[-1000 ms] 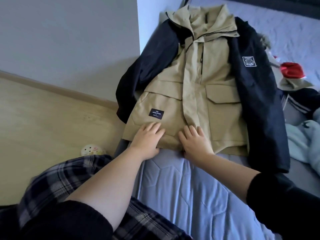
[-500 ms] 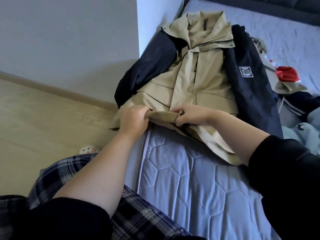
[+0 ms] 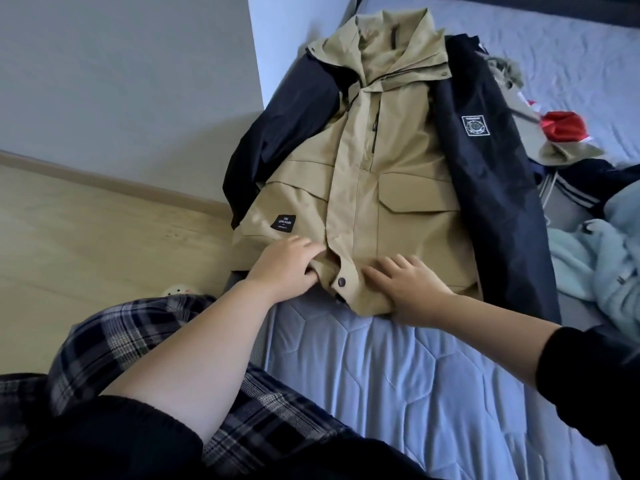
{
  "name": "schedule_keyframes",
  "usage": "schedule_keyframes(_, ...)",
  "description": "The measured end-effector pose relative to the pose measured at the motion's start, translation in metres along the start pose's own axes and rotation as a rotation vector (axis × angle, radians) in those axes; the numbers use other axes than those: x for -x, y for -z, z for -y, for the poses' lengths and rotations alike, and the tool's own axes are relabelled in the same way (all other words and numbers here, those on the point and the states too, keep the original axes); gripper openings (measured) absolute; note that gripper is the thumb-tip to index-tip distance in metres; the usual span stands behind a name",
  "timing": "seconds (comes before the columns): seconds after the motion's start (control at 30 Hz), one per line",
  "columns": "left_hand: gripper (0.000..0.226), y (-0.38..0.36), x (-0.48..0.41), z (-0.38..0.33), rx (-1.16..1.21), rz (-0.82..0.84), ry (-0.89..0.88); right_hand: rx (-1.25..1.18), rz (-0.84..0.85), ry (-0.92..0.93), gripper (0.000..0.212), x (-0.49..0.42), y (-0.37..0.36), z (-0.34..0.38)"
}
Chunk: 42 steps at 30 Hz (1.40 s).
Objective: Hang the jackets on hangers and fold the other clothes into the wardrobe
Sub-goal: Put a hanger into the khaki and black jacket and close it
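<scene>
A khaki jacket with dark navy sleeves lies face up on the blue quilted bed, hood toward the wall. Its front is closed and a snap button shows at the bottom of the placket. My left hand is at the hem just left of the placket, fingers on top and thumb tucked against the fabric edge, pinching it. My right hand lies flat on the hem to the right of the snap, fingers straight and spread. No hanger is in view.
More clothes are piled at the bed's right side: a red and white garment, a dark striped piece and a pale blue fleece. The wooden floor and a grey wall are on the left. My plaid-trousered knee is at the bed's edge.
Half a second ago both hands gripped the hem and held it lifted and bunched. Now the jacket lies flat again, my right hand has opened onto it, and the snap is showing.
</scene>
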<state>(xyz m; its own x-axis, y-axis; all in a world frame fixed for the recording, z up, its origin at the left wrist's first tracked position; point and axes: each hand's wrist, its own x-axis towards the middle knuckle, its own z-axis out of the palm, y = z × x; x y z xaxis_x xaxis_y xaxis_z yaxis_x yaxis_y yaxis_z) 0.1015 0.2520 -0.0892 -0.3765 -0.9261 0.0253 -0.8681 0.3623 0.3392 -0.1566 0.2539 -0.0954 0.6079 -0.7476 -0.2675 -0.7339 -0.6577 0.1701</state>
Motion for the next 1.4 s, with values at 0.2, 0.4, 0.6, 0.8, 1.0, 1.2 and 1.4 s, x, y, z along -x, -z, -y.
schedule_keyframes(0.2,0.027,0.002,0.003,0.008,0.039,-0.450,0.151,-0.317,-0.114,-0.194,0.013,-0.010,0.027,-0.013)
schedule_keyframes(0.4,0.026,0.013,-0.003,0.031,-0.107,-0.292,0.340,-0.637,0.116,-0.219,0.010,-0.018,0.095,-0.038)
schedule_keyframes(0.6,0.052,-0.006,0.008,0.031,-0.104,0.354,0.346,-0.020,0.454,0.004,0.024,-0.011,0.039,0.018)
schedule_keyframes(0.8,0.072,-0.001,0.010,-0.032,-0.025,0.309,0.022,-0.762,0.469,-0.143,0.020,0.003,0.028,-0.026)
schedule_keyframes(1.0,0.043,-0.041,-0.003,-0.073,-0.270,0.205,0.195,-0.583,0.026,-0.765,0.032,0.023,-0.003,-0.099)
schedule_keyframes(1.2,0.055,-0.038,-0.014,-0.084,-0.286,0.243,0.266,-0.570,0.159,-0.844,0.071,0.058,-0.025,-0.110)
schedule_keyframes(1.4,0.090,-0.047,-0.013,-0.109,-0.246,0.488,-0.126,-1.692,-0.363,-1.190,0.101,0.039,-0.017,-0.077)
